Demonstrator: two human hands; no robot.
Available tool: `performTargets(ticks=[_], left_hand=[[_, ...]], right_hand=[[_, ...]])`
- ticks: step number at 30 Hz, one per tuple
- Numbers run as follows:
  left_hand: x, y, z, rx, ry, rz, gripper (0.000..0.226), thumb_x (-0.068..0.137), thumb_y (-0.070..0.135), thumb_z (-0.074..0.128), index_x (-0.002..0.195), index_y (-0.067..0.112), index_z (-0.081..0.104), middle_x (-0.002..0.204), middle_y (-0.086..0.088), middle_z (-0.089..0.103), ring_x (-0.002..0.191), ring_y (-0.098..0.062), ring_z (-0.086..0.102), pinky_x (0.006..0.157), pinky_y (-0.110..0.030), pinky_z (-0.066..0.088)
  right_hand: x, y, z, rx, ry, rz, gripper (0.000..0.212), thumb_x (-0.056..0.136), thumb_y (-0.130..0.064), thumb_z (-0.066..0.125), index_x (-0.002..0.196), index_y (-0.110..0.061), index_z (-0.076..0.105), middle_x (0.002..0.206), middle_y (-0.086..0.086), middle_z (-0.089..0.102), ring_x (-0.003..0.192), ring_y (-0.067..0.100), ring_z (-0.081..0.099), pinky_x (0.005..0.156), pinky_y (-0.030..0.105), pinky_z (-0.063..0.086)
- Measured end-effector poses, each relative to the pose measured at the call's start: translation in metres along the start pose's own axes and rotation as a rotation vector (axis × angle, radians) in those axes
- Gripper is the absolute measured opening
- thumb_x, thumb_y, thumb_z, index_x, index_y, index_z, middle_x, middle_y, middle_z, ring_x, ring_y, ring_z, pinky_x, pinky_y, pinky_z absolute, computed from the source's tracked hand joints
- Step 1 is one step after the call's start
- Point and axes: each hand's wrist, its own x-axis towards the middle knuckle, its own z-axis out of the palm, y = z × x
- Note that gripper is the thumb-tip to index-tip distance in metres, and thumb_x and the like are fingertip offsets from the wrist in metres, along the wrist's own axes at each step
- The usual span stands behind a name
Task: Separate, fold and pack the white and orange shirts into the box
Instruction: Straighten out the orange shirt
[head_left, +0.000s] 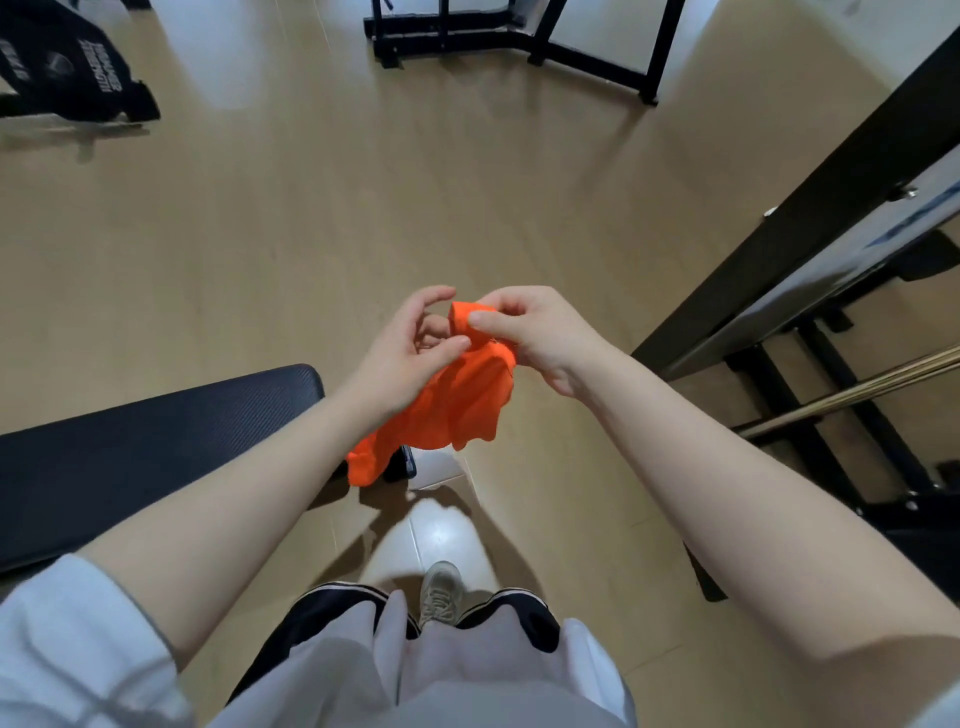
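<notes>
An orange shirt (452, 400) hangs bunched in the air in front of me, above the floor. My right hand (535, 338) pinches its top edge between thumb and fingers. My left hand (410, 353) is right beside it, thumb on the cloth and fingers curled loosely above it. The shirt's lower end droops down to the left, near the end of a padded bench. No white shirt and no box are in view.
A dark padded bench (156, 447) lies at my left. Black metal frames stand at the right (810, 260) and at the back (519, 36). A black printed garment (72, 67) lies on the floor at the far left. My shoe (441, 592) is below.
</notes>
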Motion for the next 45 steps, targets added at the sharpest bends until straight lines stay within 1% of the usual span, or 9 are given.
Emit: performTargets(ticks=[9,20,22,26,28,33,37,40,45], left_hand=[[0.010,0.028,-0.008,0.265,0.075,0.058,0.015,0.086,0.005,0.060,0.098,0.015,0.064,0.077,0.007,0.061,0.061,0.014,0.055,0.069,-0.003,0.042],[0.010,0.017,-0.031,0.511,0.139,-0.118,0.015,0.081,0.013,0.065,0.071,0.023,0.062,0.060,0.003,0.056,0.045,0.001,0.049,0.053,-0.018,0.042],[0.006,0.005,-0.024,0.656,0.021,-0.128,0.004,0.079,0.022,0.069,0.080,0.023,0.065,0.056,0.004,0.047,0.049,-0.006,0.043,0.055,-0.024,0.036],[-0.001,-0.014,0.012,0.753,-0.272,-0.169,0.041,0.077,0.033,0.071,0.115,0.021,0.060,0.072,0.000,0.049,0.070,-0.016,0.044,0.054,-0.022,0.029],[0.001,-0.022,0.024,0.763,-0.322,-0.133,0.026,0.079,0.030,0.069,0.101,0.016,0.064,0.071,-0.001,0.050,0.071,-0.016,0.045,0.054,-0.023,0.029],[0.005,-0.034,0.015,0.676,-0.276,-0.094,0.024,0.080,0.034,0.063,0.079,0.010,0.066,0.064,0.000,0.055,0.060,-0.009,0.050,0.055,-0.018,0.033],[0.007,-0.034,-0.007,0.504,-0.194,-0.193,0.002,0.083,0.011,0.067,0.081,0.009,0.066,0.059,0.006,0.055,0.046,0.010,0.052,0.050,-0.006,0.037],[0.007,-0.036,-0.008,0.423,-0.175,-0.259,0.011,0.082,0.009,0.067,0.073,0.013,0.063,0.057,0.002,0.054,0.039,0.007,0.049,0.045,-0.005,0.036],[0.009,-0.042,0.002,0.423,-0.126,-0.273,0.019,0.085,0.017,0.065,0.067,0.021,0.059,0.058,0.003,0.054,0.042,0.004,0.048,0.047,-0.009,0.036]], right_hand=[[0.004,0.023,0.005,0.097,-0.126,-0.051,0.012,0.095,-0.012,0.047,0.089,-0.019,0.054,0.078,-0.004,0.056,0.069,0.010,0.052,0.070,0.022,0.043],[-0.006,0.096,-0.028,-1.141,-0.170,0.158,0.020,0.087,-0.025,0.054,0.069,-0.024,0.046,0.076,0.002,0.055,0.086,0.027,0.054,0.075,0.033,0.035],[-0.008,0.094,-0.028,-1.037,-0.064,0.155,0.028,0.085,-0.017,0.052,0.059,-0.022,0.044,0.070,0.005,0.055,0.078,0.028,0.052,0.063,0.031,0.035],[-0.006,0.072,-0.009,-0.886,-0.083,0.010,0.018,0.082,-0.011,0.055,0.065,-0.015,0.057,0.065,0.006,0.054,0.069,0.021,0.046,0.059,0.032,0.030],[-0.006,0.060,-0.002,-0.900,-0.114,-0.048,0.024,0.079,-0.011,0.058,0.058,-0.020,0.050,0.056,-0.002,0.045,0.066,0.020,0.043,0.056,0.032,0.030],[-0.003,0.055,-0.022,-0.836,-0.123,-0.013,0.027,0.081,-0.027,0.066,0.060,-0.024,0.049,0.057,-0.008,0.047,0.059,0.009,0.044,0.063,0.019,0.034],[-0.007,0.081,-0.039,-0.829,-0.092,0.050,0.012,0.080,-0.032,0.068,0.080,-0.022,0.063,0.097,-0.001,0.057,0.097,0.016,0.050,0.092,0.032,0.034],[-0.005,0.098,-0.034,-0.691,0.175,0.039,0.011,0.085,-0.020,0.062,0.093,-0.012,0.061,0.101,0.004,0.046,0.093,0.018,0.045,0.076,0.022,0.029],[-0.001,0.105,-0.008,-0.204,0.299,0.061,0.021,0.093,-0.006,0.043,0.081,-0.023,0.044,0.071,-0.001,0.049,0.067,0.018,0.049,0.068,0.039,0.045]])
